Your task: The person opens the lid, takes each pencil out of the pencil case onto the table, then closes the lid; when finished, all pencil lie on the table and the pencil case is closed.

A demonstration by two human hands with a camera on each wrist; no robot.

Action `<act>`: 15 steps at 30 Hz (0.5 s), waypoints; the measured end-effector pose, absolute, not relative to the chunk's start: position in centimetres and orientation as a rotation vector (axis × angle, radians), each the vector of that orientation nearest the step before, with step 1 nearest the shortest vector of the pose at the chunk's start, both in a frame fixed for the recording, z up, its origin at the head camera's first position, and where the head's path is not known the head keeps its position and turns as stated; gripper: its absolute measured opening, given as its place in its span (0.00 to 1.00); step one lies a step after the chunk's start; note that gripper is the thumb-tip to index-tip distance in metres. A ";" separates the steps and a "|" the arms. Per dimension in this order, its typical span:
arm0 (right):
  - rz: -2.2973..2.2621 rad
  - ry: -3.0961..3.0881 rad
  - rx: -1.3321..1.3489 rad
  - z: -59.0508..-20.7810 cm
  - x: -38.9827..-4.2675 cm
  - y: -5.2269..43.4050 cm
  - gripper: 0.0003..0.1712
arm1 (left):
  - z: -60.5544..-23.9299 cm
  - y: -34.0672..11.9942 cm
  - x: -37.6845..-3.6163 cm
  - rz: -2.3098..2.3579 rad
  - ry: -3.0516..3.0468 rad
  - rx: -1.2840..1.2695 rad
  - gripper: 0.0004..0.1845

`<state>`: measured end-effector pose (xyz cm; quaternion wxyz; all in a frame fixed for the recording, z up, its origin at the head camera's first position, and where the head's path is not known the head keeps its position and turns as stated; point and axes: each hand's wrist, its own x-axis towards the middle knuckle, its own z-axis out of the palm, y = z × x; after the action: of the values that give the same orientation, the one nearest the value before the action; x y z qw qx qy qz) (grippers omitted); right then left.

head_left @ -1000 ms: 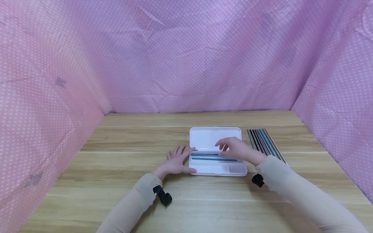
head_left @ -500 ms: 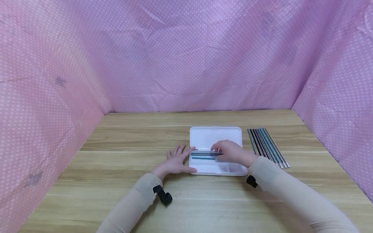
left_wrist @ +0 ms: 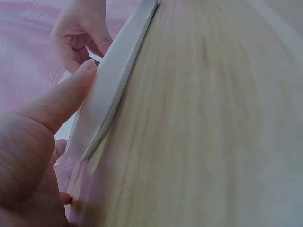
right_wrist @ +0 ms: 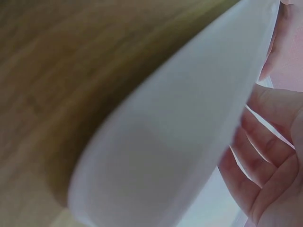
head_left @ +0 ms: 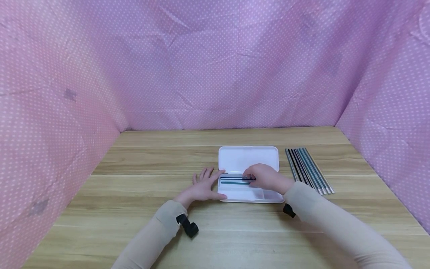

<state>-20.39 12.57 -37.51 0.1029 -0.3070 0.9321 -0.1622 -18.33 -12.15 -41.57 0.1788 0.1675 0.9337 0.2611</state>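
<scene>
An open white pencil case (head_left: 245, 194) lies on the table, its lid (head_left: 246, 155) folded back. Dark and teal pencils (head_left: 233, 180) rest lengthwise in the back part of its tray. My left hand (head_left: 201, 188) is spread at the case's left end. Its thumb (left_wrist: 71, 94) presses against the front wall in the left wrist view. My right hand (head_left: 267, 177) reaches down into the tray, bent fingers and thumb over the pencils' right part. In the right wrist view the case wall hides those fingertips (right_wrist: 236, 137), so I cannot tell whether they pinch a pencil.
Several more pencils (head_left: 307, 170), dark, teal and one pale wooden, lie side by side just right of the case. Pink dotted cloth (head_left: 231, 74) hangs behind and along both sides of the wooden table (head_left: 141, 160).
My right hand has come left and lower, from above the case's right half to the pencils in the tray. The left hand has stayed in place.
</scene>
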 end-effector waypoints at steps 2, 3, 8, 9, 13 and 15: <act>-0.481 2.754 -0.905 -37.5 -20.4 12.6 0.17 | -41.6 -12.2 -18.3 0.741 2.639 0.472 0.48; -0.480 2.755 -0.907 -37.5 -20.5 12.6 0.17 | -41.6 -12.2 -18.3 0.742 2.639 0.472 0.48; -0.465 2.761 -0.905 -37.7 -20.6 12.6 0.16 | -41.6 -12.2 -18.3 0.739 2.639 0.466 0.48; -0.462 2.762 -0.907 -37.7 -20.6 12.5 0.16 | -41.6 -12.2 -18.3 0.739 2.638 0.465 0.48; -0.456 2.763 -0.919 -37.8 -20.7 12.5 0.16 | -41.6 -12.2 -18.3 0.742 2.637 0.464 0.48; -0.454 2.763 -0.915 -37.8 -20.8 12.4 0.17 | -41.5 -12.2 -18.3 0.744 2.638 0.464 0.48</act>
<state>-20.75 12.43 -37.83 0.0978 -0.3092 0.9335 -0.1533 -18.28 -12.17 -41.54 0.1800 0.1641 0.9335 0.2632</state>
